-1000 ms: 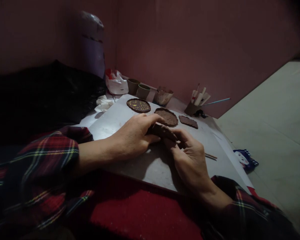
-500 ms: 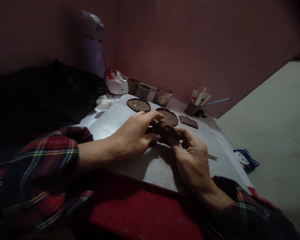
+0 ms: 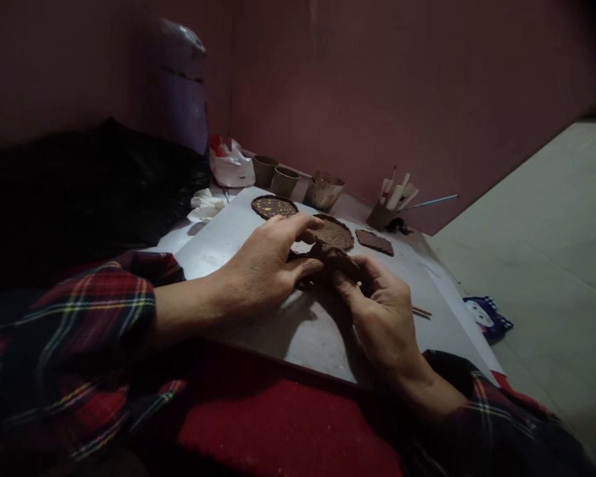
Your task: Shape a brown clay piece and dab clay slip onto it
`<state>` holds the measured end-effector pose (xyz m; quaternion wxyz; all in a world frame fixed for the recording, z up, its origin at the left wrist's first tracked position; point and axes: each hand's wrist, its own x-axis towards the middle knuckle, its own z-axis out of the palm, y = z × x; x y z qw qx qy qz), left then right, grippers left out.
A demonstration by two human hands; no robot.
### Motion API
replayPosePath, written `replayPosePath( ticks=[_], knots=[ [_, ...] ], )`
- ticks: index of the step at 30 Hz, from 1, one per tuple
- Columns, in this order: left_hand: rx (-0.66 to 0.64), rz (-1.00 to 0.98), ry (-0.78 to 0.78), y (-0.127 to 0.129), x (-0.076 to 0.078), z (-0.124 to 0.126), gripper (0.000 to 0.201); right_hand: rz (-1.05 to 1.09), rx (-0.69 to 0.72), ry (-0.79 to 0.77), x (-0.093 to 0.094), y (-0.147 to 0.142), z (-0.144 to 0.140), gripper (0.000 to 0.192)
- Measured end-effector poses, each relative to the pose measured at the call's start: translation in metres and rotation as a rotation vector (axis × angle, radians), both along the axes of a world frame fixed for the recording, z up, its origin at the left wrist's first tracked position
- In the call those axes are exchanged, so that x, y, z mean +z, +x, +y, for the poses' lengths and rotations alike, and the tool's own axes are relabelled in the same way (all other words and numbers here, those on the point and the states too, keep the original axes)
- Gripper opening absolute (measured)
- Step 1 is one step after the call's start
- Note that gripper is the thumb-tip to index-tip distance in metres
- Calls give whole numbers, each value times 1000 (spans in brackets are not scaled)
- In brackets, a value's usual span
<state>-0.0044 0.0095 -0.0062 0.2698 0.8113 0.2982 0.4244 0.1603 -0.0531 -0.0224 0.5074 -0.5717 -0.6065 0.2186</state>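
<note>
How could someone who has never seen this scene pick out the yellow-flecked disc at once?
Find the pale board in front of the pinkish wall. Near its far edge, just beyond the left hand, lies a dark round disc. Its yellow flecks set it apart: the round piece to its right and the small rectangular piece beyond that are plain brown.

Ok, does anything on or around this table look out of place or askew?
Two oddities: a thin light-blue stick leans nearly flat beside steeper white sticks, and a dark-blue, white-patched item appears to lie on the pale tiled floor, apart from everything else.
</note>
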Motion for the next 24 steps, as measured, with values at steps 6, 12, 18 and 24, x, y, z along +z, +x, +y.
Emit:
replayPosePath(
  ticks=[6,12,18,24],
  knots=[
    [-66,-31,-6,2,2,-2,31,166,0,101,-2,-2,-4,13],
    [-200,-83,-178,2,7,-7,24,263,88,62,0,-2,-3,14],
    [-289,-128,-143,0,6,-7,63,502,159,-58,5,-2,1,19],
    [-396,-124,-14,1,0,-3,41,705,277,-214,10,1,3,19]
  ],
)
